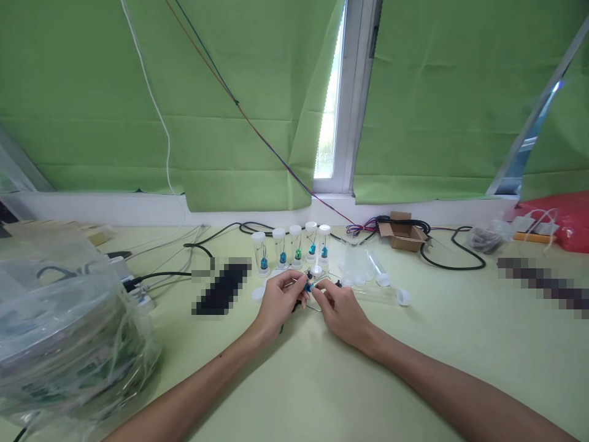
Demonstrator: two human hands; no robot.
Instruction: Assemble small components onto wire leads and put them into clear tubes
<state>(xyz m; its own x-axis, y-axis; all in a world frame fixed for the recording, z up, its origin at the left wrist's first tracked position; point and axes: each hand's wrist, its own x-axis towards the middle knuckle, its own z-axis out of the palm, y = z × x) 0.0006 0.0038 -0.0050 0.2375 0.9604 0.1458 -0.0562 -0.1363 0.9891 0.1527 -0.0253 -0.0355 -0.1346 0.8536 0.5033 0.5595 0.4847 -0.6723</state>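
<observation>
Left hand (281, 297) and right hand (343, 308) pinch a small blue piece (308, 286); pale-green table (340, 393) spreads between them and the viewer, clear white-capped tubes (296, 245) toward its back edge.

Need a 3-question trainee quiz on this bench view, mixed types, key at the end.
1. Multiple choice. Counting across the row of five upright tubes, which one holds a green part?
A) far left
B) middle
C) far right

2. True or false. The left hand and right hand are close together, with a small blue part at their fingertips.

3. Fill in the blank. As seen in the picture, the open box stands to the ____ of the upright tubes.

Key: 1. B; 2. True; 3. right
</observation>
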